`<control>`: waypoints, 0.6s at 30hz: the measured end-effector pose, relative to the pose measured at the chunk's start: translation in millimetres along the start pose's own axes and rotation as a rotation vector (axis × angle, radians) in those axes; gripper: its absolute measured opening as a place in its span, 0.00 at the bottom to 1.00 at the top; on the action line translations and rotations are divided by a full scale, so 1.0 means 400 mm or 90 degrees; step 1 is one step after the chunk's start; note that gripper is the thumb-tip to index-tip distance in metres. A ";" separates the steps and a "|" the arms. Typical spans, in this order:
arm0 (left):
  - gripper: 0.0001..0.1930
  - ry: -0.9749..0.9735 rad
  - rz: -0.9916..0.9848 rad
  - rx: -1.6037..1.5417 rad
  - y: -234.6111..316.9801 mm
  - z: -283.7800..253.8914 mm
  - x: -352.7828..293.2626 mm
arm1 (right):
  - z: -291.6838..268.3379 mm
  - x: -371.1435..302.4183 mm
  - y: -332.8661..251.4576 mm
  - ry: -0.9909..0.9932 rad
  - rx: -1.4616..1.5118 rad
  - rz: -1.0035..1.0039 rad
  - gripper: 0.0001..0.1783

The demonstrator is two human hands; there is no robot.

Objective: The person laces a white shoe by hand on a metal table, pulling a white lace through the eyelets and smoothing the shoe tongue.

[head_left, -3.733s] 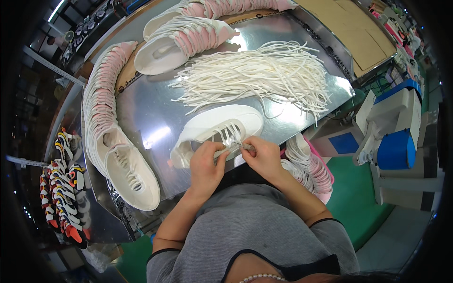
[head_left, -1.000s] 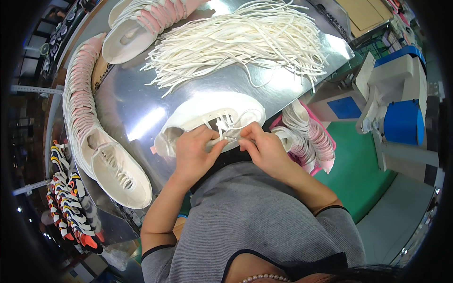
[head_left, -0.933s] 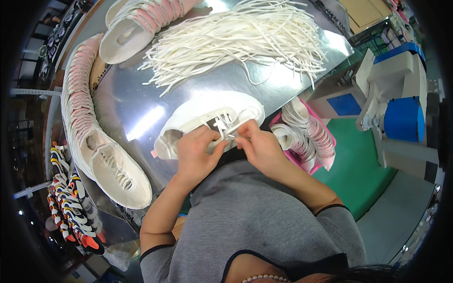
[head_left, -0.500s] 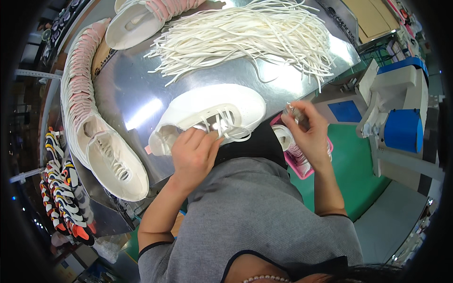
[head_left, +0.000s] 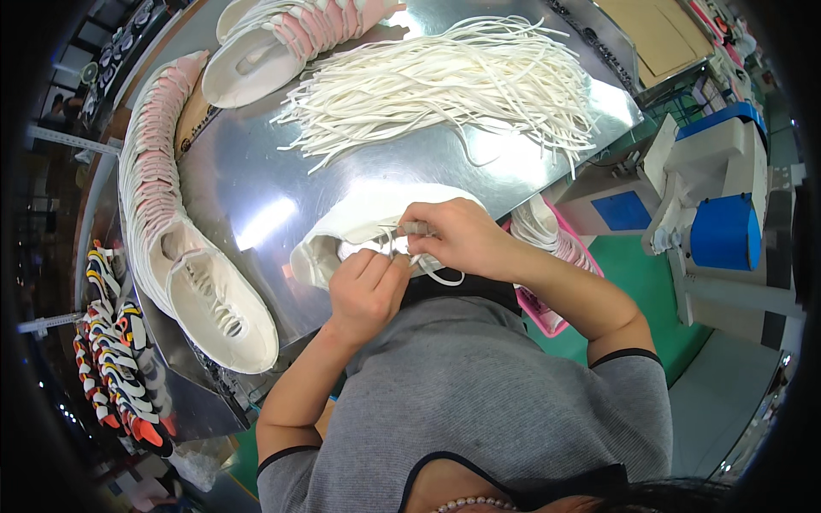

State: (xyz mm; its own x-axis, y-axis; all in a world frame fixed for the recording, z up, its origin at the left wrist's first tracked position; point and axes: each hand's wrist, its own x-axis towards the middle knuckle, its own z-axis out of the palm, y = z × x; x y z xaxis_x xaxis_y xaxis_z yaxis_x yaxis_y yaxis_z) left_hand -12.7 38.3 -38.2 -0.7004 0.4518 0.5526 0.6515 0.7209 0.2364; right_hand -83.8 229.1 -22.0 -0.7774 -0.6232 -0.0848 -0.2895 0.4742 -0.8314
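A white shoe upper (head_left: 359,209) lies on its side at the table's near edge, its opening and eyelets toward me. Part of its lacing is hidden by my hands. My left hand (head_left: 369,291) is closed on the near edge of the upper, beside the eyelets. Over the far side of the lacing, my right hand (head_left: 457,232) pinches the white shoelace (head_left: 446,280), which hangs in a loop below the fingers. A greyish wrap (head_left: 417,228) shows around a finger of the right hand.
Loose white laces (head_left: 445,90) lie in a heap at the back of the metal table (head_left: 231,171). A long row of nested white and pink uppers (head_left: 154,171) curves along the left; another row (head_left: 299,38) lies behind. Right stand a pink basket (head_left: 588,255) of uppers and a blue-and-white machine (head_left: 723,231).
My right hand has come in from the right, above the basket, to the lacing. The left hand stays at the upper, and the view has shifted slightly.
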 end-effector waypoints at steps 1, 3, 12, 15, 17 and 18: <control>0.09 0.000 0.003 -0.001 0.000 0.000 0.003 | -0.009 0.003 0.003 0.003 0.000 0.001 0.12; 0.09 -0.021 -0.018 -0.041 0.002 0.002 0.008 | -0.031 0.005 0.012 0.109 0.148 -0.037 0.13; 0.12 -0.091 -0.043 -0.091 -0.009 -0.010 0.020 | -0.214 -0.022 0.002 0.373 0.420 -0.040 0.12; 0.18 -0.121 -0.061 -0.121 -0.012 -0.025 0.027 | -0.070 -0.024 0.034 0.136 0.458 0.021 0.09; 0.21 -0.115 -0.190 -0.175 0.003 -0.034 0.015 | -0.038 -0.014 0.042 0.100 0.455 0.059 0.09; 0.24 -0.102 -0.317 -0.231 0.009 -0.039 0.015 | -0.028 -0.006 0.046 0.059 0.463 0.051 0.08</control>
State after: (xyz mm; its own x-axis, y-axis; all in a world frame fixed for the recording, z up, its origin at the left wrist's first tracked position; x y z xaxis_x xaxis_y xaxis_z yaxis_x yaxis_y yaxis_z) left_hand -10.1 35.6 -21.6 -0.9615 0.2017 0.1868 0.2742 0.6540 0.7051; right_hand -93.7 246.2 -31.1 -0.8342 -0.5331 -0.1410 0.1892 -0.0364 -0.9813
